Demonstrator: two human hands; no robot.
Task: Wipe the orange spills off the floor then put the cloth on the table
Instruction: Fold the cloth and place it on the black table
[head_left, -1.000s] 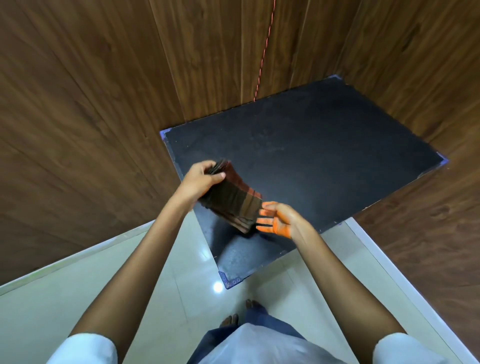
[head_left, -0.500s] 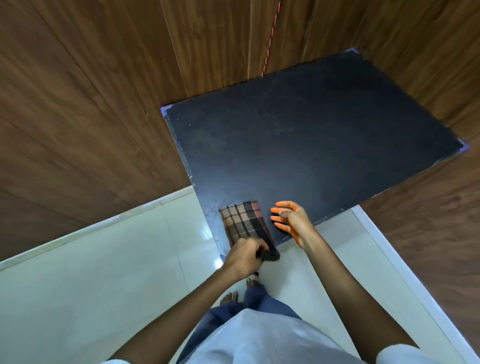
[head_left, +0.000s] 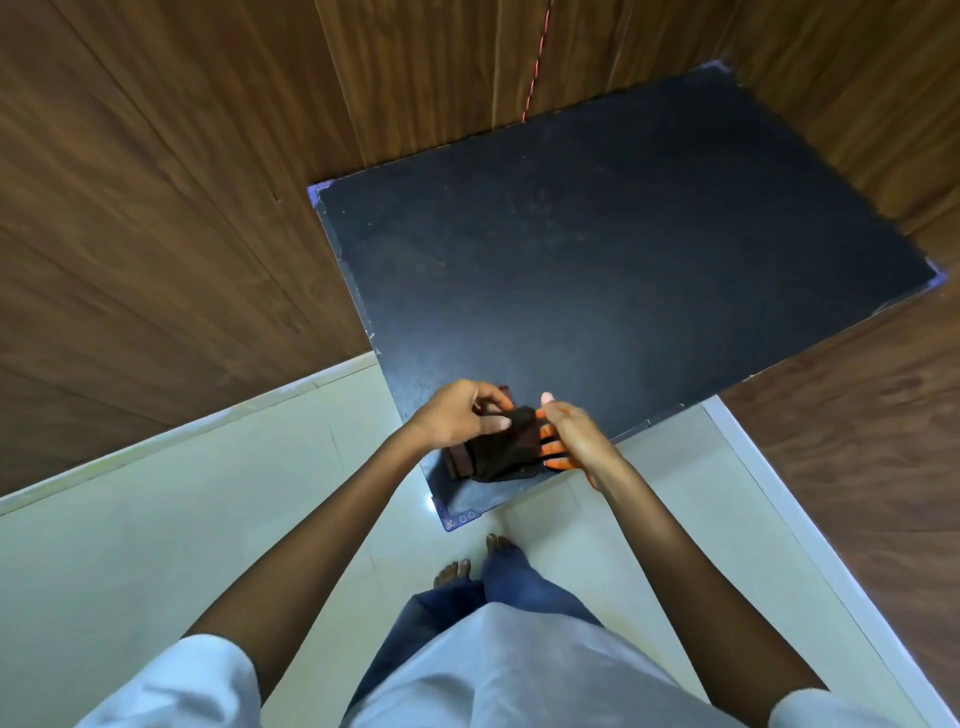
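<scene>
Wood-panelled walls (head_left: 156, 218) close in the black table (head_left: 597, 260) on its far and left sides; pale floor tiles (head_left: 130, 519) lie near. Bunched at the table's near corner, the dark cloth (head_left: 501, 449) runs roughly left to right. Left hand (head_left: 457, 415) pinches its top edge; the orange-stained right hand (head_left: 574, 436) has its fingers spread against the cloth's right end.

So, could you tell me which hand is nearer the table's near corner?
Left, narrowly. The left hand pinches the cloth above the table corner; the right hand touches the cloth's far side.
</scene>
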